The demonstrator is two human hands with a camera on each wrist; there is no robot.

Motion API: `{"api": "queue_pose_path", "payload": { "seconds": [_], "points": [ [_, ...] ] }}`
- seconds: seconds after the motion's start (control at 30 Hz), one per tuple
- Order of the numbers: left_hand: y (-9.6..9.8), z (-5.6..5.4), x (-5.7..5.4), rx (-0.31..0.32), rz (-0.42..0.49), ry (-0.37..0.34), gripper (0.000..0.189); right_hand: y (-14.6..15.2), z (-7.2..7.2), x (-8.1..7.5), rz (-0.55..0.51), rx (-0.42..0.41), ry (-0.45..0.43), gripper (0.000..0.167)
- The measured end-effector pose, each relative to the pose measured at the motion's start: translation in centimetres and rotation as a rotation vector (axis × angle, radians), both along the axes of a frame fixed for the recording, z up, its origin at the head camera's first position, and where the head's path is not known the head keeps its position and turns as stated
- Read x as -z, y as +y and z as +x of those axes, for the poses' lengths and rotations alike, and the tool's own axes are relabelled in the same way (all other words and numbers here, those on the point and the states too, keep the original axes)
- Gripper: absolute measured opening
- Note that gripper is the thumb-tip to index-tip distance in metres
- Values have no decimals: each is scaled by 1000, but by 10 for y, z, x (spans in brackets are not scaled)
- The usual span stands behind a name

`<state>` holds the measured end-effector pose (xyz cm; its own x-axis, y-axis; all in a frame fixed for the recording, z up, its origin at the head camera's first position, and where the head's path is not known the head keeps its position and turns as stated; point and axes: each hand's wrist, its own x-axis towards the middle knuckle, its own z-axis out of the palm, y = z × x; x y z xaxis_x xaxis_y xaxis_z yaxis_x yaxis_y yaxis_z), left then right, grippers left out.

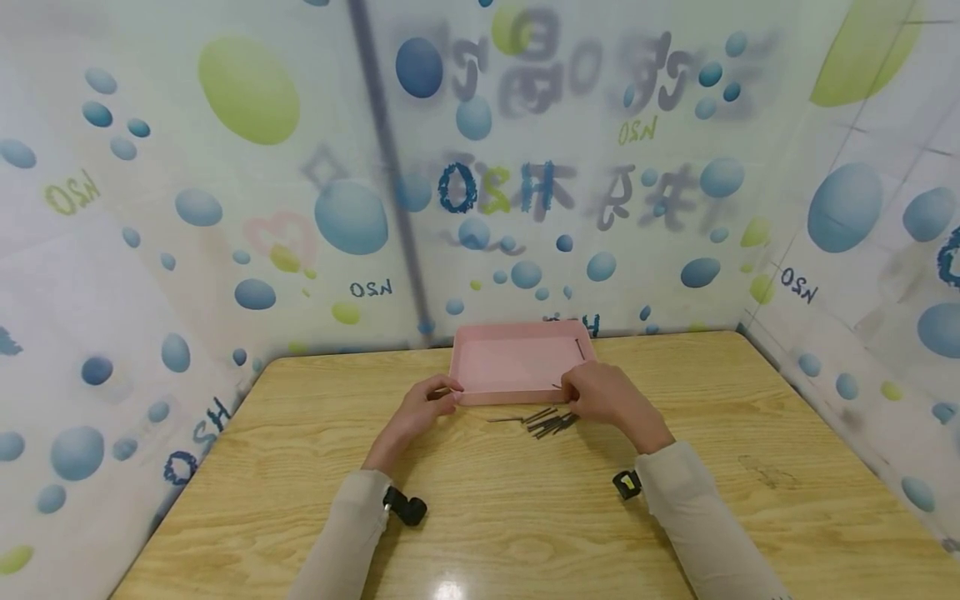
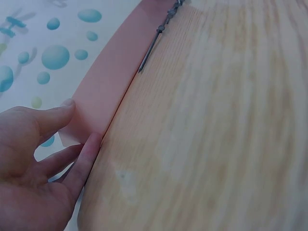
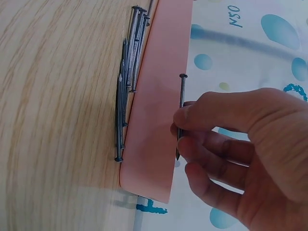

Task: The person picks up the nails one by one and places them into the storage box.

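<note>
A shallow pink tray [image 1: 517, 358] lies on the table against the back wall, with one nail [image 1: 580, 348] inside near its right side. My left hand [image 1: 424, 402] holds the tray's near left corner; in the left wrist view the thumb is at the rim and fingertips are low on the wall. Between thumb and fingers, my right hand [image 1: 600, 393] pinches a dark nail [image 3: 182, 89] above the tray's near right edge, head up and point down in the right wrist view. A loose pile of several nails [image 1: 551, 423] lies before the tray, close to this hand.
The wood-grain table [image 1: 510, 517] stretches toward me. Patterned sheeting [image 1: 480, 125] with blue and green dots rises behind and at both sides. Small cameras [image 1: 405, 506] are strapped to both wrists, over light sleeves.
</note>
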<state>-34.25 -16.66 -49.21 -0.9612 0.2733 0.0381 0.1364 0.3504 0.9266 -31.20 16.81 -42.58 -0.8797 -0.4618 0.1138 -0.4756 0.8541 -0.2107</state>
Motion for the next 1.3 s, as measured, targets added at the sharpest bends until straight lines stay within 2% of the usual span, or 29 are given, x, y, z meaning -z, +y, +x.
{"api": "queue_pose_path", "payload": {
  "seconds": [0.37, 0.57, 1.0, 1.3],
  "points": [
    [2, 0, 0, 3, 9, 3, 21, 1, -3, 0, 7, 3, 44, 15],
    [2, -2, 2, -9, 10, -1, 20, 3, -6, 2, -1, 11, 78, 11],
    [2, 0, 1, -16, -3, 2, 20, 4, -3, 0, 2, 36, 116, 10],
    [1, 1, -1, 6, 12, 11, 22, 5, -6, 5, 0, 72, 170, 11]
  ]
}}
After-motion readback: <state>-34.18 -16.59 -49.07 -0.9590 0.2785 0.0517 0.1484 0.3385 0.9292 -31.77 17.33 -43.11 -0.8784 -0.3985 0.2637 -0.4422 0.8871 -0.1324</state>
